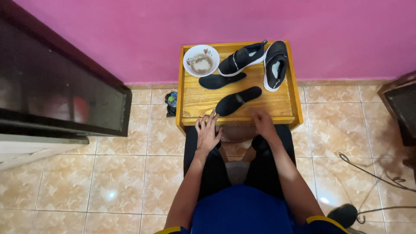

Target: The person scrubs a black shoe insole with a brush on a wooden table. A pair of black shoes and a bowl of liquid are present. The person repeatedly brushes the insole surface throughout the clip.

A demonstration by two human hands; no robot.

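Observation:
A small wooden table [277, 104] stands against a pink wall. On it lie two black insoles, one [237, 100] near the front edge and one [222, 80] further back. Two black slip-on shoes with white soles lie behind them, one [241, 58] on its side and one [275, 65] turned opening-up. A white bowl [201, 60] with brownish liquid sits at the back left corner. My left hand [208, 132] rests open, fingers spread, at the table's front edge, just below the near insole. My right hand [262, 122] is blurred at the front edge to the right, holding nothing.
A dark cabinet [60, 91] fills the left side. A small dark object [171, 103] sits on the tiled floor beside the table. Black cables [372, 173] trail across the floor at right, near a dark piece of furniture [401, 106]. My knees are under the table.

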